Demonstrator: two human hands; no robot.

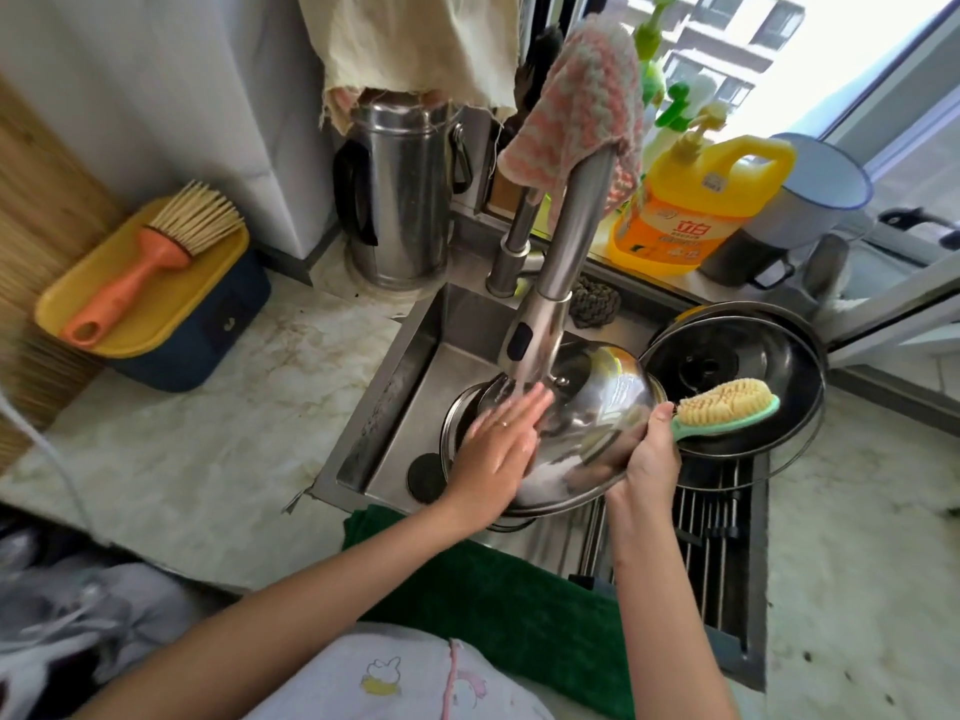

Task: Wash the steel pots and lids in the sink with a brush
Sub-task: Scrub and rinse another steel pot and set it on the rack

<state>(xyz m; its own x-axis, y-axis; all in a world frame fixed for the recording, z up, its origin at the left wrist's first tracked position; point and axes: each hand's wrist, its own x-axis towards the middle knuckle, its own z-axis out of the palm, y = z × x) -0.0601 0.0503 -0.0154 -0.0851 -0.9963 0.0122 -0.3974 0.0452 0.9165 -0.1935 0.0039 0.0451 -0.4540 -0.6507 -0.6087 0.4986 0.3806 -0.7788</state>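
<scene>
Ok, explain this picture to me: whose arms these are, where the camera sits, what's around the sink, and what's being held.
There is no machine here: one camera, worn on a person's head, looks down at their two bare arms. The left hand lies flat, fingers straight, on a big steel lid under water from the tap. The right hand grips that lid's edge together with a green-handled brush. Below is the sink; a second dark lid or pan rests at its right. Behind stand a steel kettle and a yellow soap bottle. On the counter at left, an orange brush lies on a yellow-lidded box.
</scene>
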